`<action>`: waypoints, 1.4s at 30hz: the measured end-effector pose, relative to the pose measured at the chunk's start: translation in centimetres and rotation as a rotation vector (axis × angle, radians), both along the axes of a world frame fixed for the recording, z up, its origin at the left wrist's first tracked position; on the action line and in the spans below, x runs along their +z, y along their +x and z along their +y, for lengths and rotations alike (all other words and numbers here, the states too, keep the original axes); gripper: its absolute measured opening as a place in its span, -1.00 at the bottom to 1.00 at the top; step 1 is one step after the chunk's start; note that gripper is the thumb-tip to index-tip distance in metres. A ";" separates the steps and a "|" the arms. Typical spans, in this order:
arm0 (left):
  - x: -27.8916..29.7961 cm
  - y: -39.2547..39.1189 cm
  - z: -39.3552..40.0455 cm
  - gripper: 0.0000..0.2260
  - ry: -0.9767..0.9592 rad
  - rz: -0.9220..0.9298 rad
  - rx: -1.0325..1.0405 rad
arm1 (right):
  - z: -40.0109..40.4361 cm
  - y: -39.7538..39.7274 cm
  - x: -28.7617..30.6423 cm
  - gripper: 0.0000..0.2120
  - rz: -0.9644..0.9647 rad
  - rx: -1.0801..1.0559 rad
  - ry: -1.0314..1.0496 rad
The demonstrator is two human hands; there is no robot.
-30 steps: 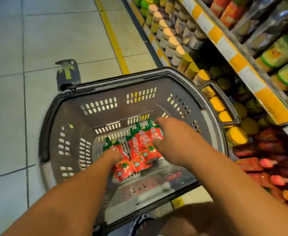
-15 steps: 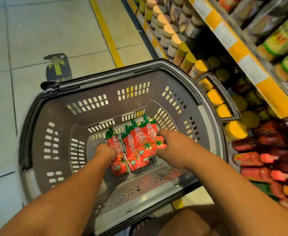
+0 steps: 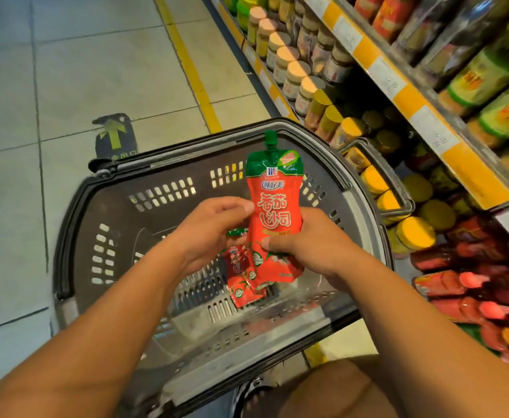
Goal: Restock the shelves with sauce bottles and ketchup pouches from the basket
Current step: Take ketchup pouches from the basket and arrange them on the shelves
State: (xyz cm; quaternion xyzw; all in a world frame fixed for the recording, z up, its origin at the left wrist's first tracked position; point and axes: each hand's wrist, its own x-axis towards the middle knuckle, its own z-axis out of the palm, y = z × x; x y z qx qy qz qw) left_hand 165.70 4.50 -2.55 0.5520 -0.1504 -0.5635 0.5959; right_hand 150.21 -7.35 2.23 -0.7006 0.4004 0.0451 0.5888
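Observation:
A red ketchup pouch [image 3: 272,212] with a green top and spout stands upright above the dark grey basket [image 3: 162,194]. My right hand [image 3: 310,245] grips its lower half, thumb across the front. My left hand [image 3: 211,227] is curled at its left edge, fingertip touching the pouch. Further ketchup pouches [image 3: 241,276] hang below, between the two hands, with a green top tucked against my left palm; which hand bears them is partly hidden. The basket floor under them shows no other goods.
Shelving runs along the right: a yellow-and-white price strip [image 3: 413,95], beige-lidded jars [image 3: 289,55], yellow-lidded jars [image 3: 416,233], and red pouches [image 3: 458,282] on the low shelf. Tiled floor with a yellow line [image 3: 187,61] and an arrow sticker [image 3: 114,137] lies left. My knee [image 3: 337,390] is below.
Both hands have lifted the pouches out of the basket bottom. One pouch now stands upright in front, and the hands have come together around the bunch.

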 end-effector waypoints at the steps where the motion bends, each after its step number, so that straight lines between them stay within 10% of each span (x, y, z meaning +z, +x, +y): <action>1: -1.4 0.3 -0.3 -0.77 0.044 0.031 0.032 | -0.2 -0.2 0.0 -0.79 0.011 -0.020 -0.024; 7: -14.6 -1.1 -1.0 -0.94 0.689 -0.035 0.021 | -2.2 -1.9 -1.0 -0.76 0.149 -0.067 -0.121; 12: -20.2 -3.8 -2.7 -0.81 0.868 -0.180 -0.009 | -3.2 -2.9 -1.3 -0.70 0.161 -0.079 -0.125; 29: -16.1 -4.1 -2.9 -0.86 0.785 -0.114 -0.099 | -4.2 -2.3 1.6 -0.78 0.084 -0.088 -0.151; 42: 1.9 -3.5 0.8 -0.79 0.199 0.107 0.059 | -2.1 -7.7 8.1 -0.88 -0.217 -0.423 -0.101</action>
